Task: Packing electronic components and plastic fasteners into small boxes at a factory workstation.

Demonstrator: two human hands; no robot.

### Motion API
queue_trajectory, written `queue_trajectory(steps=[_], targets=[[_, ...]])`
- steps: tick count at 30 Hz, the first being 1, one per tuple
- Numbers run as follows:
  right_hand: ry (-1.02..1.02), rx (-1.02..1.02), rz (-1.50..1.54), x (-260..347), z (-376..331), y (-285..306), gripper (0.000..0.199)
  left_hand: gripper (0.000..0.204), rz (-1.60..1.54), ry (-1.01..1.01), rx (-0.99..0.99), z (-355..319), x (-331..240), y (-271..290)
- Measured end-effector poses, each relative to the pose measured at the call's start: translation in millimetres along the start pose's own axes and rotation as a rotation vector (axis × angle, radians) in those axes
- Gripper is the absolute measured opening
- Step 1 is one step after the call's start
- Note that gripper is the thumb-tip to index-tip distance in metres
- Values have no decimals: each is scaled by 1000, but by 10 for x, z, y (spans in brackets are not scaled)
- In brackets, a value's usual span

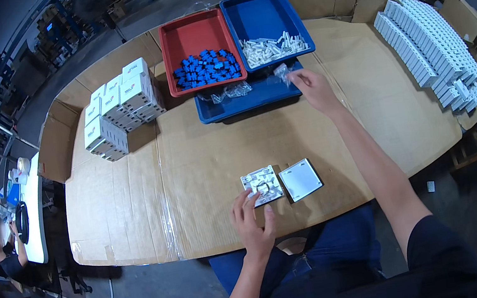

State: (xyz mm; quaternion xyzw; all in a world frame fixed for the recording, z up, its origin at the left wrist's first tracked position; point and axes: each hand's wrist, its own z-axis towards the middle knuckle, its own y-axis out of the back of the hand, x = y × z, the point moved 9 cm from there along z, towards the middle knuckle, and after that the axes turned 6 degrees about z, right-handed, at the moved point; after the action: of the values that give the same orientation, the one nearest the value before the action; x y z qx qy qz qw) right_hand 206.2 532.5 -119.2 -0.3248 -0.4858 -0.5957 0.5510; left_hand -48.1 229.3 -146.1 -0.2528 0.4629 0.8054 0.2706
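Observation:
My right hand point(313, 88) reaches far over the table and pinches a small clear plastic bag point(282, 73) above the lower blue tray point(212, 111). Near the front edge, my left hand point(254, 228) has its fingers apart and touches the left side of an open square white plastic housing point(272, 193). Light-coloured inner parts show inside that housing, too small to name. Just right of it lies a flat white square cover point(302, 180). More clear plastic bags point(231, 91) lie in the lower blue tray.
Behind stand a red tray point(192, 32) of blue plastic pieces point(206, 69) and an upper blue tray point(262, 14) of white plugs point(273, 48). White boxes point(130, 94) are stacked left, rows of white units point(431, 48) right. Cardboard walls point(60, 132) edge the table; a person point(9, 253) sits far left.

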Motion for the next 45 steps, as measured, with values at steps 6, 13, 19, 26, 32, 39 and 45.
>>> queue_trajectory(steps=[6,13,19,26,32,39,45], targets=[[-206,71,537,388,-1343,-566,10,28,-471,317,49,348,-45,-192],[-303,334,389,644,-1941,-894,8,26,-587,464,248,368,151,-557],[-293,35,421,560,-1868,-540,16,23,-725,519,-181,339,162,-198],[-420,100,610,738,-2056,-1246,19,15,-929,527,-59,258,-121,-367],[-424,123,527,709,-2010,-1154,12,17,-868,571,49,369,-44,-366],[-391,-123,367,631,-1884,-679,25,26,-869,555,-267,402,90,-62],[-438,70,532,891,-2071,-1288,24,23,-851,602,-174,306,-76,-230]])
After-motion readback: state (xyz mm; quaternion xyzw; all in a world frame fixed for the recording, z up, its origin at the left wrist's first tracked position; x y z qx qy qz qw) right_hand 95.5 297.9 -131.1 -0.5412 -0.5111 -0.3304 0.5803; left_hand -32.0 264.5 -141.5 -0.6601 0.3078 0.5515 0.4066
